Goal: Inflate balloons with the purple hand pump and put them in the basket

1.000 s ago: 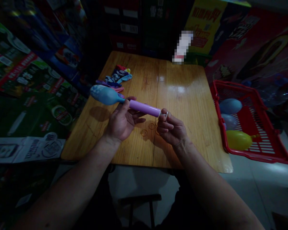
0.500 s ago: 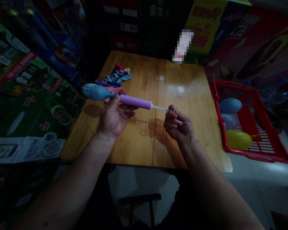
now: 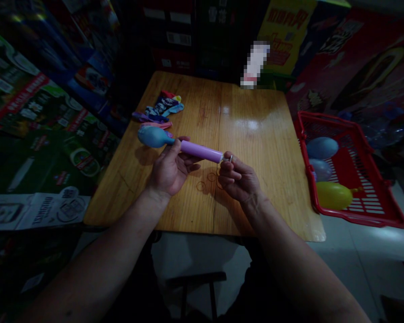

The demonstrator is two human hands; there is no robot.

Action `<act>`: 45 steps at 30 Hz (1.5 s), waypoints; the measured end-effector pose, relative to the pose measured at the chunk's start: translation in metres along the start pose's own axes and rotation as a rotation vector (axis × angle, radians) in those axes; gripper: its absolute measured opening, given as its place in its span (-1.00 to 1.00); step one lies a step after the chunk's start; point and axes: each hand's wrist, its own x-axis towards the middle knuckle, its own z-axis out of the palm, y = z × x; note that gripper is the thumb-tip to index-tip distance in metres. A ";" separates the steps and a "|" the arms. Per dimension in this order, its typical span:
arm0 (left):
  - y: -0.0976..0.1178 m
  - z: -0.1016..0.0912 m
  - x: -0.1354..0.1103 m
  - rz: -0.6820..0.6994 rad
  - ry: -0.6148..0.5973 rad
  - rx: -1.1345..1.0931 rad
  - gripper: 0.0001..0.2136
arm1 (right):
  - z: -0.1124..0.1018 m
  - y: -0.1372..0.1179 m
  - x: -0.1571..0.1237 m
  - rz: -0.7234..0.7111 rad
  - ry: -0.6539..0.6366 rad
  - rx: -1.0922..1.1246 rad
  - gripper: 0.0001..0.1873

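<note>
A purple balloon pump (image 3: 202, 151) is held nearly level above the wooden table (image 3: 252, 188). My left hand (image 3: 170, 169) is closed around its nozzle end, thumb on the neck of a partly inflated blue balloon (image 3: 153, 136) that sits on the nozzle. With its fingers curled, my right hand (image 3: 237, 175) grips the pump's white handle (image 3: 230, 158), which is pushed in close to the purple barrel. Below the hands, several thin rubber bands (image 3: 201, 185) lie on the tabletop, some hidden by my right hand. Behind the blue balloon is a pile of flat balloons (image 3: 164, 105).
A red basket (image 3: 358, 220) at the table's right holds blue, pale and yellow (image 3: 335, 196) inflated balloons. Stacked cartons (image 3: 47, 157) stand close on the left, with more boxes at the back and right. A dark stool (image 3: 197, 279) is below the table's front edge.
My right hand has pushed the handle in, so the white rod between it and the barrel has nearly disappeared. The pump and blue balloon have shifted right and slightly nearer.
</note>
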 end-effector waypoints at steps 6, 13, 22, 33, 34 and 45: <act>0.014 -0.005 0.002 0.036 0.021 0.014 -0.68 | 0.008 -0.019 -0.007 -0.014 0.056 -0.151 -0.81; 0.010 -0.005 -0.004 0.036 -0.004 0.012 -0.67 | 0.007 -0.011 -0.006 -0.033 0.041 -0.113 -0.86; 0.008 0.003 -0.004 0.008 -0.009 0.065 -0.66 | 0.007 0.001 -0.004 0.014 0.057 -0.042 -0.82; 0.006 0.004 -0.003 -0.064 -0.033 -0.009 -0.68 | 0.006 0.001 -0.003 0.002 0.092 -0.039 -0.81; 0.008 0.004 -0.002 -0.056 -0.022 0.002 -0.69 | 0.006 -0.002 -0.004 0.012 0.097 -0.046 -0.80; 0.014 -0.006 -0.001 0.005 -0.014 0.021 -0.66 | 0.003 -0.001 -0.002 0.026 0.066 -0.061 -0.84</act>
